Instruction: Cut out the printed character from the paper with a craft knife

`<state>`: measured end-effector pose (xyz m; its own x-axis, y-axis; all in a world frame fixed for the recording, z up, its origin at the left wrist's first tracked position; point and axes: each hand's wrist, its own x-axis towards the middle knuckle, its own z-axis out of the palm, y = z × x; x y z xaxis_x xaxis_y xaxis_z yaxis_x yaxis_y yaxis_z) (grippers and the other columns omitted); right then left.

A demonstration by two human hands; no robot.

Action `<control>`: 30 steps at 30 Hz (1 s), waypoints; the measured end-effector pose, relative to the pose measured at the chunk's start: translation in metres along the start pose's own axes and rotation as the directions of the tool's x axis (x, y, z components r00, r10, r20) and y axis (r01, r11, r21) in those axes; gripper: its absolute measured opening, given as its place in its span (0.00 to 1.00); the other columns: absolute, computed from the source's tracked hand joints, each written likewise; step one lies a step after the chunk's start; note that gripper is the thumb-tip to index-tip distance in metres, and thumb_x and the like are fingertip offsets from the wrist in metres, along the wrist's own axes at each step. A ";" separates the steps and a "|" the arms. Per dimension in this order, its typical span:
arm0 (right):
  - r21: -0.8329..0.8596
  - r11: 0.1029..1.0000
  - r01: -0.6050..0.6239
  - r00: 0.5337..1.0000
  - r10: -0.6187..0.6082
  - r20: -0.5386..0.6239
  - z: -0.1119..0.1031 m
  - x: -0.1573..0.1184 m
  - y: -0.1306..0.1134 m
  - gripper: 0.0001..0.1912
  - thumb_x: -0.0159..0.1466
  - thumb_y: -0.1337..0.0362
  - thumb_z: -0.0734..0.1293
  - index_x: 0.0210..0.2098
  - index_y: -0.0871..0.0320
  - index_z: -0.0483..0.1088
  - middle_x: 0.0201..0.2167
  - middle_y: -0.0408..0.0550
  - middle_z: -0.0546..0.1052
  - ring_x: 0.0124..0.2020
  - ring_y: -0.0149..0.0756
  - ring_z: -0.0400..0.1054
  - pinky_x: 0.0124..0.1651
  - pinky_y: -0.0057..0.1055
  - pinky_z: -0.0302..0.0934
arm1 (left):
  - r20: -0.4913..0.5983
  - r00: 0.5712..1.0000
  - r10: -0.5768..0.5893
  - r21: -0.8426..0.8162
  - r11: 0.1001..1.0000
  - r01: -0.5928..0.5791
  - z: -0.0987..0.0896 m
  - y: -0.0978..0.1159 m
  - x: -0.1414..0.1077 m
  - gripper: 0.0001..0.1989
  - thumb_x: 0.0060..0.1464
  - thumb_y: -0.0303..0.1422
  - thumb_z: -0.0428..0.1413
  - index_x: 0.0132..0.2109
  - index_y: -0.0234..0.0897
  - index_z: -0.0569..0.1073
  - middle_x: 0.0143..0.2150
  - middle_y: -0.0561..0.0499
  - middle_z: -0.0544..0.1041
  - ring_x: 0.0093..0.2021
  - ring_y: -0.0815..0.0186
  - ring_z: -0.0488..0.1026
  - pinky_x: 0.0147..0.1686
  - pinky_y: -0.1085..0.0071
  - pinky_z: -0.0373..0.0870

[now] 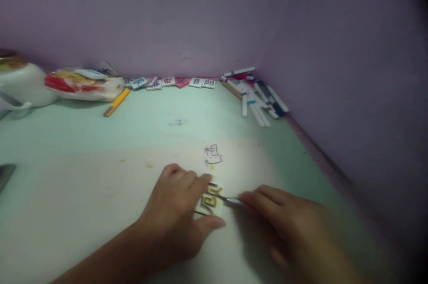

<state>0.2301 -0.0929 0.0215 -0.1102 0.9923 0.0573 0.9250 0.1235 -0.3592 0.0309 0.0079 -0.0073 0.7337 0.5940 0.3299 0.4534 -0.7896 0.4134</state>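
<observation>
My left hand [182, 206] grips a small white tile [218, 208] between thumb and fingers, down on the pale work surface. Yellow and dark strokes of a Chinese character cover the tile's face. A slim silver craft knife [231, 200] is pinched in my right hand [284, 217], which is blurred along the wrist. The knife's pointed tip touches the tile's character near its right side. Part of the tile is hidden under my left fingers. Just beyond it, a purple handwritten character [213, 154] shows on the surface, with yellow scraps near it.
Lettered tiles [168, 81] line the wall at the back. Several markers [256, 103] are heaped in the right corner. A yellow utility knife [117, 102], a plastic packet [85, 85] and a white mug [30, 83] stand at the back left. A dark object [6, 174] lies at the left edge.
</observation>
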 end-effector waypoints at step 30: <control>-0.125 0.989 0.076 0.996 -0.083 -0.044 -0.009 0.014 -0.006 0.16 0.51 0.78 0.63 0.33 0.53 0.74 0.26 0.41 0.78 0.26 0.35 0.72 0.27 0.28 0.59 | 0.002 1.000 0.004 -0.033 0.999 -0.004 0.001 0.001 -0.002 0.23 0.47 0.36 0.65 0.49 0.30 0.71 0.32 0.49 0.71 0.33 0.60 0.65 0.44 0.56 0.58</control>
<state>0.2264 -0.0796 0.0330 -0.1701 0.9771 0.1278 0.9522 0.1964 -0.2341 0.0304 0.0058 -0.0087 0.7363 0.5907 0.3301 0.4339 -0.7864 0.4396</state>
